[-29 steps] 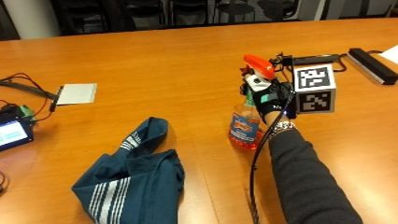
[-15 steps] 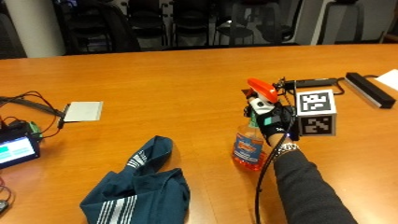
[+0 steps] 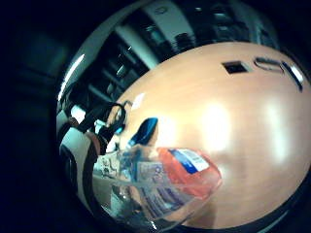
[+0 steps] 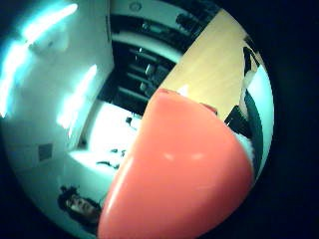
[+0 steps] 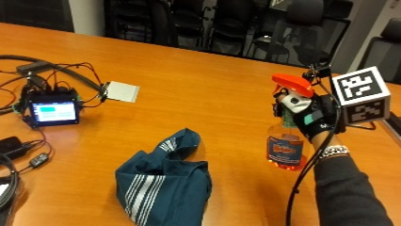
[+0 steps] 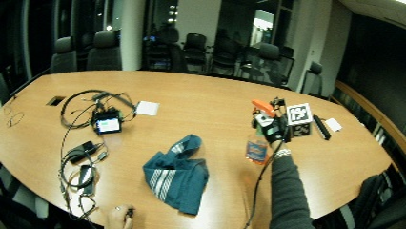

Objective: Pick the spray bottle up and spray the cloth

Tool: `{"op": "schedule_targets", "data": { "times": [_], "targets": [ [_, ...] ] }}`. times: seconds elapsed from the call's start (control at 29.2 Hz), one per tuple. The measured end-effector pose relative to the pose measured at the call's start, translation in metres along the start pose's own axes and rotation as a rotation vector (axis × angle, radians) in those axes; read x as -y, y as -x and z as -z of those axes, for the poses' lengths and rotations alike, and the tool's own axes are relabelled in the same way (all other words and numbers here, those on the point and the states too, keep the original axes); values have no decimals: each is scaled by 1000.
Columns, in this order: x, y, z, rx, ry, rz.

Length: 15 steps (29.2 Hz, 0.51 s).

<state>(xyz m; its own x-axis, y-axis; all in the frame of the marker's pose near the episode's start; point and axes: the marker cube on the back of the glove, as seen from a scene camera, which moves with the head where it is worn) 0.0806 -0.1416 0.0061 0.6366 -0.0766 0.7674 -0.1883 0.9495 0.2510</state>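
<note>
The spray bottle (image 5: 287, 149) is clear, holds orange liquid and has an orange spray head (image 5: 292, 84). It stands upright to the right of the cloth. My gloved right hand (image 5: 315, 121) grips it round the neck, just under the head. I cannot tell whether its base touches the table (image 5: 206, 80). The cloth (image 5: 164, 181) is dark teal with white stripes and lies crumpled on the table, left of the bottle and apart from it. The orange head (image 4: 184, 169) fills the thumb side palm view. The bottle's body (image 3: 180, 179) fills much of the little finger side view.
At the left of the table are a small lit screen device (image 5: 54, 113) with tangled cables, a white card (image 5: 122, 92) and a black adapter (image 5: 12, 146). A black bar (image 6: 321, 128) lies behind my hand. Office chairs line the far side.
The outside camera has shifted, so its whole picture differs. My hand still grips the bottle upright, right of the cloth. The cloth lies as before.
</note>
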Motion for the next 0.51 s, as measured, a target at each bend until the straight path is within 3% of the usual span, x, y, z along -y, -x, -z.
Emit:
{"op": "schedule_targets", "data": {
  "times": [0.31,0.51],
  "targets": [
    [-5,62,-15,-329,488,153],
    [5,102,-40,-597,688,175]
  ]
}}
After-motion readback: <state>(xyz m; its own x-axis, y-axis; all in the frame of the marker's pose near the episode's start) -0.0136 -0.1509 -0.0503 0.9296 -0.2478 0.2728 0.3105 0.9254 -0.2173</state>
